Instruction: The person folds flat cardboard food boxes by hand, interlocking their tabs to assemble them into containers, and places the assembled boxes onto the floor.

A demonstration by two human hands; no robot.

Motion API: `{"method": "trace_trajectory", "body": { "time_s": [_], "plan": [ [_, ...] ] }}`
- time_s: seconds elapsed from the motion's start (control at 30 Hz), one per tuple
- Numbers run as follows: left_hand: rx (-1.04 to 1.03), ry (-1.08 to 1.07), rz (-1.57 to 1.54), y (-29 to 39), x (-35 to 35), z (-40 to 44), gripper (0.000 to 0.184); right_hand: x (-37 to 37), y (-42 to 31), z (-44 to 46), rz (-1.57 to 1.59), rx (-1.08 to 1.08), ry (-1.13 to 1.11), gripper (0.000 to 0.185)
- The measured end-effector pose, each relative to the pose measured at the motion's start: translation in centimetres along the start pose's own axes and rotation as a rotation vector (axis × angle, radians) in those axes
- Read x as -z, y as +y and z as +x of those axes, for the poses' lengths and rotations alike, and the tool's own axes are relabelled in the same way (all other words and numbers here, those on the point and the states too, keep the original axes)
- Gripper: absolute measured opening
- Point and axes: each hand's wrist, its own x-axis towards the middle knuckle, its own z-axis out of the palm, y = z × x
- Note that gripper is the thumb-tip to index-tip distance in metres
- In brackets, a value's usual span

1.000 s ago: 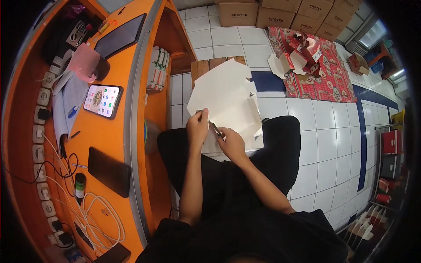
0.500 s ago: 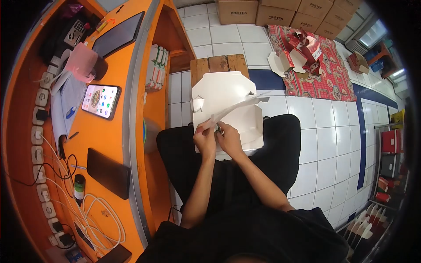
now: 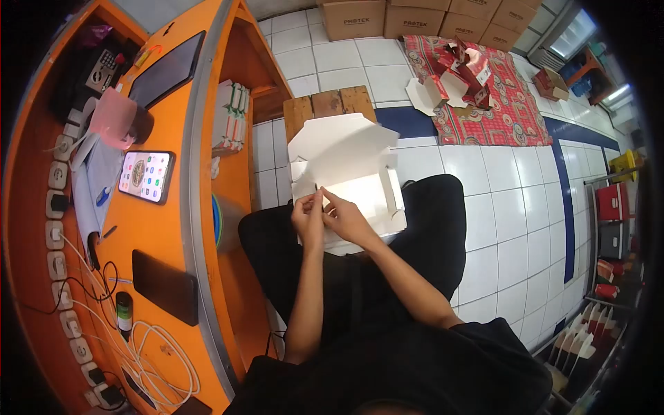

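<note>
A white cardboard box (image 3: 337, 153) lies opened out over my lap and the wooden stool, its big lid panel standing up at the far side. Its right side wall (image 3: 393, 189) is folded up, and a small flap shows at the left. Over the near left part of the box, my left hand (image 3: 308, 218) has its fingers closed in a pinch at the cardboard. Close beside it, my right hand (image 3: 347, 220) pinches at the same spot, fingertips almost touching the left ones. The fingers hide the exact edge they hold.
A wooden stool (image 3: 328, 104) stands under the box's far end. To the left, an orange desk (image 3: 185, 128) bears a lit phone (image 3: 146, 176), a black device (image 3: 164, 286) and cables. Red cartons (image 3: 477, 76) lie on a patterned mat (image 3: 508, 114); brown boxes (image 3: 413, 21) stand behind.
The long white strip that slanted up right from my hands is no longer raised in view. Both hands have shifted slightly left, and the lid panel has bent. The view has turned slightly.
</note>
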Motion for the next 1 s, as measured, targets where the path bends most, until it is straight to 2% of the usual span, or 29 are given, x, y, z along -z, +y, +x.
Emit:
{"method": "trace_trajectory", "body": {
  "time_s": [0.03,0.07,0.1,0.17,0.2,0.23,0.27,0.3,0.33,0.4,0.47,0.5,0.53,0.57,0.67,0.73,0.87,0.93,1.0],
  "plan": [
    [0.047,0.009,0.046,-0.2,0.5,0.7,0.032,0.9,-0.5,-0.1,0.122,-0.067,-0.085,0.057],
    [0.073,-0.020,0.102,-0.4,1.0,1.6,0.036,2.0,-0.1,0.1,0.061,0.006,0.007,0.065],
    [0.071,-0.020,0.098,0.1,1.2,2.1,0.036,3.9,-0.3,0.3,0.037,0.035,0.143,0.058],
    [-0.004,-0.021,0.332,1.7,1.2,1.8,0.038,8.6,0.8,1.8,-0.170,0.018,0.494,0.041],
    [-0.022,0.019,0.420,3.9,0.8,0.8,0.029,10.6,0.1,1.9,-0.217,-0.083,0.628,0.037],
    [-0.024,0.019,0.412,4.3,0.6,0.4,0.029,11.8,3.3,3.3,-0.447,-0.036,0.732,0.038],
    [-0.181,0.053,0.568,4.4,0.6,0.0,0.026,12.7,7.6,4.6,-0.550,0.007,0.672,0.040],
    [-0.341,0.087,0.724,4.6,0.4,-0.2,0.023,13.3,7.7,5.1,-0.651,0.048,0.612,0.041],
    [-0.345,0.084,0.723,4.8,0.0,-0.2,0.023,13.7,7.9,5.3,-0.651,0.047,0.617,0.041],
    [-0.666,-0.036,0.691,4.5,-0.9,-1.0,0.023,13.7,7.2,4.6,-0.246,-0.174,0.349,0.038],
    [-0.474,-0.253,0.651,5.5,-3.1,-2.5,0.027,12.9,4.8,3.4,-0.208,-0.192,0.378,0.036],
    [-0.319,-0.382,0.544,4.8,-4.3,-2.8,0.037,12.4,4.0,3.1,-0.172,-0.194,0.420,0.034],
    [-0.124,-0.498,0.614,5.6,-5.4,-3.5,0.047,12.1,3.9,3.2,-0.170,-0.190,0.420,0.034],
    [-0.089,-0.577,0.658,5.5,-6.4,-3.6,0.052,11.8,3.8,3.0,-0.168,-0.183,0.418,0.033],
    [-0.097,-0.618,0.667,3.3,-8.2,-3.1,0.048,11.5,3.5,2.4,-0.189,-0.174,0.413,0.031],
    [-0.006,-0.556,0.510,2.2,-8.6,-2.3,0.034,11.3,3.5,2.4,-0.170,-0.215,0.410,0.027],
    [0.136,-0.563,0.394,1.7,-8.3,-2.0,0.027,10.7,2.7,2.2,-0.057,-0.292,0.360,0.024],
    [0.239,-0.483,0.108,0.9,-8.5,-1.9,0.027,10.3,2.8,1.8,-0.197,-0.163,0.343,0.023],
    [0.244,-0.481,0.127,0.5,-8.2,-1.6,0.027,9.9,3.0,1.0,-0.228,-0.164,0.293,0.023]
  ]
}}
